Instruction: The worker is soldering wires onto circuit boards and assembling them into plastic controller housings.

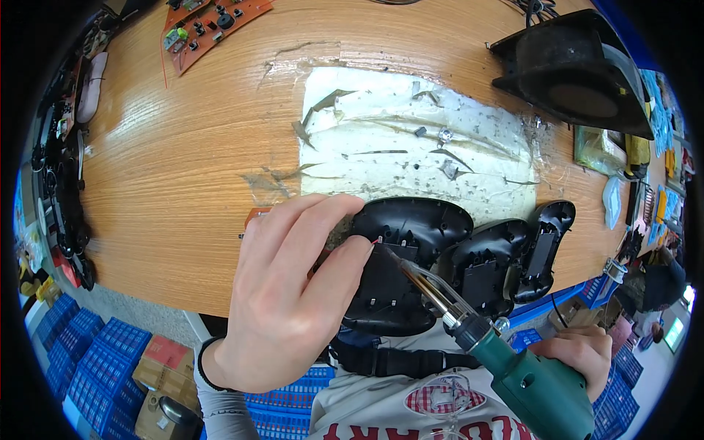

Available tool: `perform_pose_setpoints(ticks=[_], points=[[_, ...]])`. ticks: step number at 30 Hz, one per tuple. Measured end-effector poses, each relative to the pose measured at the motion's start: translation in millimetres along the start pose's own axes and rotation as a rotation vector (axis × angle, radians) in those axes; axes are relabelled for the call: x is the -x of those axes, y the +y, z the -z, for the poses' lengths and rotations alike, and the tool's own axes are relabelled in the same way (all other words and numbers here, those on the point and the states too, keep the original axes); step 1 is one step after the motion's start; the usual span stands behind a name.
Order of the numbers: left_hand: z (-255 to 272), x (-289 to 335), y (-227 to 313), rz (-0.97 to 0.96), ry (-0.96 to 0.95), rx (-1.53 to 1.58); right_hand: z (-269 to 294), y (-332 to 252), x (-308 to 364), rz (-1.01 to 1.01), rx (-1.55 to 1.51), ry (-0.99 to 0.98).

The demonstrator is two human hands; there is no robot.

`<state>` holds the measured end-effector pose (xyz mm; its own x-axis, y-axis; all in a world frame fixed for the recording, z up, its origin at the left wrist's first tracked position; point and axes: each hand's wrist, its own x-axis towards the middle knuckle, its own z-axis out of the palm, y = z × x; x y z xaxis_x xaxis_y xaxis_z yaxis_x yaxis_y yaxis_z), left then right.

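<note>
My left hand [286,286] reaches over a black plastic shell [381,282] at the table's front edge. Its thumb and fingertip are pinched at a short red wire [376,241], beside small metal tabs on the shell. My right hand [583,356] is closed round the green handle of a soldering gun [506,367]. The gun points up and left, its tip near the wire and the same tabs; whether it touches them I cannot tell. Under my left hand, an orange circuit board [257,213] shows only at its edge.
Two more black shells [480,271] [544,253] lie to the right. Behind them, a stained white sheet [418,139] is taped to the wooden table [176,161]. A black fan [572,77] stands far right, circuit boards [216,29] far left. Blue crates [110,359] stack beside the table.
</note>
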<state>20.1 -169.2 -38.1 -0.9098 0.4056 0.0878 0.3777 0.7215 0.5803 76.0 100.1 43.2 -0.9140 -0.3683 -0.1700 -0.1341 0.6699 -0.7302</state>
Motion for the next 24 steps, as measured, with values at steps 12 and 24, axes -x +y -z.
perform_pose_setpoints(ticks=[12,24], points=[[1,-3,5,0.027,0.005,0.006,22,14,16,0.106,0.103,-0.081],[2,-4,3,0.02,0.0,0.021,16,38,35,0.053,-0.306,-0.037]])
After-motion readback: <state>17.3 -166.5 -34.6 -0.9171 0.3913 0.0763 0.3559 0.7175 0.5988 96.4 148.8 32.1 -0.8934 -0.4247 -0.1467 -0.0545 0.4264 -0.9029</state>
